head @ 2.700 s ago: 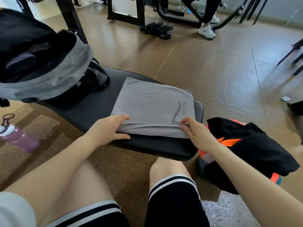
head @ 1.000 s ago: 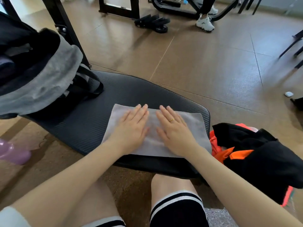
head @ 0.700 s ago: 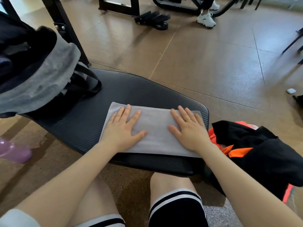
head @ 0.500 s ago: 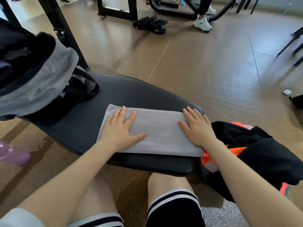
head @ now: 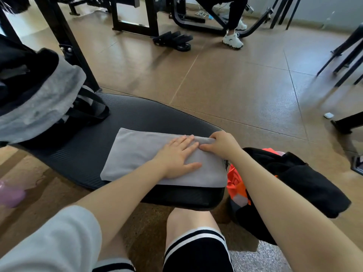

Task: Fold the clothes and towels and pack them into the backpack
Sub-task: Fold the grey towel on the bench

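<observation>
Left hand (head: 177,157) lies flat on the gray towel (head: 137,154), right hand (head: 223,144) pinches its far right edge on the surface (head: 82,154).

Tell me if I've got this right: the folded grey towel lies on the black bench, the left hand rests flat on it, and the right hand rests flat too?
Not quite. In the head view the right hand is curled, pinching the folded grey towel at its far right corner. The left hand does rest flat on it, on the black bench.

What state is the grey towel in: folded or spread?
Folded: the towel lies as a narrow layered strip on the bench, its doubled near edge showing.
</observation>
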A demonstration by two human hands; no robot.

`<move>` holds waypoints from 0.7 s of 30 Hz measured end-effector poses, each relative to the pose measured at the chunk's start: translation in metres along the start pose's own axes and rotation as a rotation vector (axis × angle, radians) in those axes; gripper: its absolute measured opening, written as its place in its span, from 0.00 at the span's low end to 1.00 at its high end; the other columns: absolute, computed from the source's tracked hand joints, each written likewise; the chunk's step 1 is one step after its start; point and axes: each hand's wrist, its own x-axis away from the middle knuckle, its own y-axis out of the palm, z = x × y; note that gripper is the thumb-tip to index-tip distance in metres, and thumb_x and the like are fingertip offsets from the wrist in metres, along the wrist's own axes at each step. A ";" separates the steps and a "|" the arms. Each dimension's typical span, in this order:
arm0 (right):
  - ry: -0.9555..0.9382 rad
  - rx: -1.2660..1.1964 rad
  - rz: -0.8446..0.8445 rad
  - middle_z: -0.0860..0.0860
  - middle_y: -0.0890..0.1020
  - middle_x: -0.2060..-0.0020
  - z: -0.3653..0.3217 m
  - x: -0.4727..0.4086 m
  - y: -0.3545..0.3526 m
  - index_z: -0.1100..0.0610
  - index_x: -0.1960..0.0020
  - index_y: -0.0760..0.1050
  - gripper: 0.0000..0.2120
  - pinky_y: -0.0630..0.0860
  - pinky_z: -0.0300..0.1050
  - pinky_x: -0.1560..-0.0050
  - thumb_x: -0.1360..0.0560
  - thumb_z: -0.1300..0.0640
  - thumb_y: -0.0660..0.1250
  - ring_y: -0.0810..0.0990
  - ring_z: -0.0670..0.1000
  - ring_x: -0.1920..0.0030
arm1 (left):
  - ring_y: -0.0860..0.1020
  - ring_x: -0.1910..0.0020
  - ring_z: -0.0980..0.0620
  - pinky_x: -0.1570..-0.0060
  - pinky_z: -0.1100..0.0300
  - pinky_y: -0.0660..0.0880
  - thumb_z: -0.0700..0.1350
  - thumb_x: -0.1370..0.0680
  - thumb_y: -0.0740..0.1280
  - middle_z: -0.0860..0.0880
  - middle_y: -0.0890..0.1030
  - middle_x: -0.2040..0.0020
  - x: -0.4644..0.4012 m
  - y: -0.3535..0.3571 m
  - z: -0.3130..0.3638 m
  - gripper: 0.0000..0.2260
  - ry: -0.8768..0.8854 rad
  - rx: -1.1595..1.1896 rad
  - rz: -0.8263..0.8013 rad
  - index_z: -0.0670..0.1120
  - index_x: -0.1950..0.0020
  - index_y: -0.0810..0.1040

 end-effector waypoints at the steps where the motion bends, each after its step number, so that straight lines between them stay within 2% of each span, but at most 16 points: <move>1: 0.003 -0.025 0.004 0.51 0.79 0.61 0.000 0.003 0.001 0.57 0.56 0.77 0.15 0.69 0.43 0.64 0.31 0.45 0.69 0.77 0.53 0.55 | 0.41 0.24 0.53 0.27 0.55 0.40 0.65 0.23 0.51 0.51 0.41 0.23 0.001 0.004 -0.002 0.34 0.001 -0.019 -0.005 0.52 0.23 0.44; 2: -0.004 -0.044 0.015 0.51 0.78 0.63 0.000 0.007 0.002 0.57 0.58 0.76 0.14 0.67 0.42 0.67 0.31 0.46 0.70 0.76 0.52 0.58 | 0.41 0.25 0.53 0.27 0.55 0.39 0.67 0.25 0.51 0.51 0.40 0.23 0.001 0.006 -0.003 0.35 -0.004 -0.038 -0.001 0.53 0.24 0.42; 4: -0.026 -0.088 0.047 0.51 0.77 0.61 0.001 0.013 0.005 0.58 0.56 0.75 0.13 0.66 0.43 0.67 0.31 0.48 0.71 0.75 0.52 0.58 | 0.40 0.25 0.54 0.27 0.55 0.38 0.69 0.26 0.51 0.52 0.40 0.23 0.001 0.008 -0.005 0.37 -0.017 -0.064 0.003 0.53 0.24 0.41; 7: 0.017 -0.161 0.044 0.51 0.76 0.54 0.004 0.020 0.005 0.59 0.45 0.71 0.20 0.70 0.45 0.58 0.31 0.51 0.71 0.73 0.51 0.54 | 0.40 0.25 0.54 0.27 0.56 0.37 0.70 0.27 0.51 0.52 0.40 0.23 0.000 0.010 -0.003 0.38 -0.031 -0.070 0.008 0.54 0.24 0.40; 10: 0.124 -0.198 0.002 0.52 0.76 0.54 0.006 0.030 0.003 0.60 0.45 0.71 0.23 0.75 0.48 0.54 0.32 0.48 0.72 0.76 0.52 0.52 | 0.41 0.25 0.54 0.28 0.56 0.37 0.72 0.30 0.46 0.52 0.41 0.23 0.001 0.011 -0.002 0.40 -0.057 -0.074 0.041 0.54 0.24 0.40; 14: 0.081 -0.154 -0.041 0.52 0.79 0.58 0.007 0.058 0.006 0.59 0.52 0.74 0.15 0.70 0.38 0.70 0.29 0.48 0.69 0.77 0.51 0.60 | 0.41 0.24 0.53 0.28 0.56 0.38 0.71 0.27 0.49 0.52 0.41 0.23 -0.002 0.013 -0.003 0.38 -0.096 -0.057 0.071 0.54 0.24 0.40; 17: 0.038 -0.382 -0.110 0.51 0.80 0.57 -0.005 0.081 0.007 0.55 0.47 0.72 0.10 0.75 0.40 0.71 0.27 0.55 0.66 0.80 0.50 0.63 | 0.42 0.24 0.53 0.28 0.57 0.39 0.67 0.25 0.47 0.51 0.42 0.23 -0.003 0.012 -0.005 0.34 -0.099 -0.054 0.081 0.54 0.24 0.42; 19: -0.065 -0.431 -0.008 0.51 0.80 0.56 -0.019 0.086 0.004 0.57 0.44 0.72 0.13 0.77 0.46 0.60 0.28 0.60 0.64 0.79 0.52 0.57 | 0.46 0.24 0.53 0.28 0.58 0.42 0.60 0.22 0.45 0.51 0.47 0.23 -0.001 0.007 -0.005 0.29 -0.066 0.101 0.086 0.51 0.23 0.48; 21: -0.156 -0.407 0.042 0.52 0.80 0.52 -0.037 0.085 0.004 0.57 0.39 0.69 0.18 0.76 0.51 0.51 0.29 0.61 0.63 0.78 0.54 0.53 | 0.56 0.26 0.54 0.27 0.59 0.50 0.51 0.18 0.50 0.49 0.59 0.25 0.006 -0.004 -0.003 0.21 -0.067 0.600 0.136 0.47 0.25 0.58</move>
